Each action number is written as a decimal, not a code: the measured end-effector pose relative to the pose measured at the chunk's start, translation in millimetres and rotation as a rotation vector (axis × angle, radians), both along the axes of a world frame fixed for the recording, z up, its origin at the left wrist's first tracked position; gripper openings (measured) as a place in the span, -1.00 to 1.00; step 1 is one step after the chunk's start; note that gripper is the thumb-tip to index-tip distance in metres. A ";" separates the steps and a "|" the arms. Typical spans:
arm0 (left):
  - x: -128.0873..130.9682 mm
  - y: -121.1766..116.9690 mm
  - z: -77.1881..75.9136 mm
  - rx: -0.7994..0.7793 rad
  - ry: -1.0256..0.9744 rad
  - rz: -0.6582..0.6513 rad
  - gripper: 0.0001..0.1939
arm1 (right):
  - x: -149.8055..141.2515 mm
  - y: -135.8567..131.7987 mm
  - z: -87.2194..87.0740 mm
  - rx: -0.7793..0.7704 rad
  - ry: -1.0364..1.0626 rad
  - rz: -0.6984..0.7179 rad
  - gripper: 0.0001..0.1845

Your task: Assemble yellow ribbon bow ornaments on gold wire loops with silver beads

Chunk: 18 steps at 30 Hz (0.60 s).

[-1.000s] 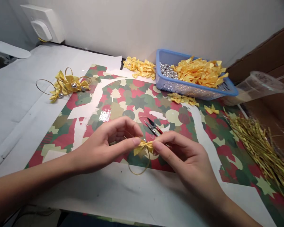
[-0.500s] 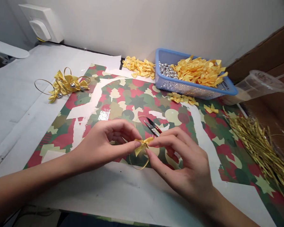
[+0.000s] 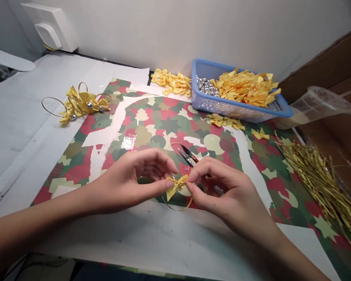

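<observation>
A small yellow ribbon bow [image 3: 176,184] with a thin gold loop [image 3: 178,206] hanging under it is held between both hands, just above the patterned paper. My left hand [image 3: 131,181] pinches the bow's left side with thumb and forefinger. My right hand [image 3: 222,191] pinches its right side the same way. A small pair of snips [image 3: 187,155] with red handles lies on the paper right behind the bow.
A blue basket [image 3: 236,107] holds yellow bows and silver bells at the back. Loose bows [image 3: 172,82] lie left of it. Finished bows on gold loops [image 3: 82,103] sit far left. Gold ties [image 3: 318,177] and a clear plastic cup [image 3: 316,105] are on the right.
My right hand's fingers shifted from under the bow to a pinch on its right side. The bow and loop stayed between both hands.
</observation>
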<state>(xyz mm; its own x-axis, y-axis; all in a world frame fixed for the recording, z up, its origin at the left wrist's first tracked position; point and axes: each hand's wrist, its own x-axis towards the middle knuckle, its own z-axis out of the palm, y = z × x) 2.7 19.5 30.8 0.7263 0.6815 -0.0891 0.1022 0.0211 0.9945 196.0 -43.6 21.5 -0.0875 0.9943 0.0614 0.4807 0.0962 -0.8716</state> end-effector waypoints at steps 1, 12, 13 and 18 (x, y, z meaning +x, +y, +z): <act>-0.3 0.2 0.5 -0.021 -0.006 -0.014 -0.95 | 0.5 0.4 -0.1 -0.040 0.026 0.005 -0.90; -3.0 1.3 -1.4 -0.042 -0.016 0.001 -0.92 | 2.4 2.7 -2.4 -0.217 0.419 0.120 -0.94; -3.3 1.2 -1.6 -0.018 -0.018 -0.001 -0.92 | 2.5 2.4 -2.5 -0.234 0.456 0.123 -0.94; -4.8 0.3 -2.0 0.103 -0.020 -0.011 -0.92 | 2.8 1.5 -3.7 -0.221 0.494 0.069 -0.95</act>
